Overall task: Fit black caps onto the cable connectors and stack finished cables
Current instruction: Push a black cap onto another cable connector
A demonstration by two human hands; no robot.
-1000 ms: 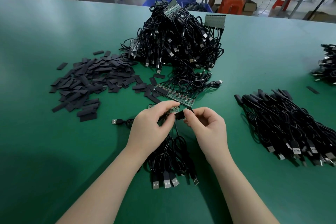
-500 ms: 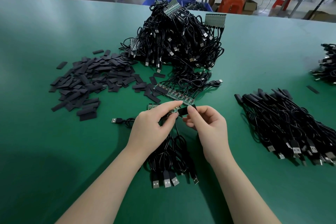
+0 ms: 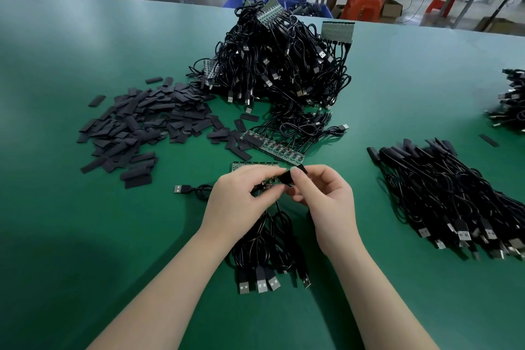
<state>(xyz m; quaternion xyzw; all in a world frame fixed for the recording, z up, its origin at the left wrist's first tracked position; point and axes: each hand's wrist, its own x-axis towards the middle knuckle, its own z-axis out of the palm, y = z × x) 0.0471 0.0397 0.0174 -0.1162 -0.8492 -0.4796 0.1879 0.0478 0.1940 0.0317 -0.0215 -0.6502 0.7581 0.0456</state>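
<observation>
A black cap (image 3: 287,179) sits pinched between thumb and forefinger of the right hand (image 3: 321,202), held just above the green surface (image 3: 85,221) near its middle. The left hand (image 3: 241,199) grips a small green connector board (image 3: 267,184) (mostly hidden by the fingers), and cap and board touch where the two hands meet. Cables from this board run toward the viewer, ending in a bunch of USB plugs (image 3: 261,283) lying between the forearms. One loose USB plug (image 3: 181,189) lies just left of the left hand. Loose black caps (image 3: 142,128) are scattered far left. A tangled cable heap (image 3: 278,65) stands beyond the hands. A stack of capped cables (image 3: 443,193) lies to the right, well apart.
</observation>
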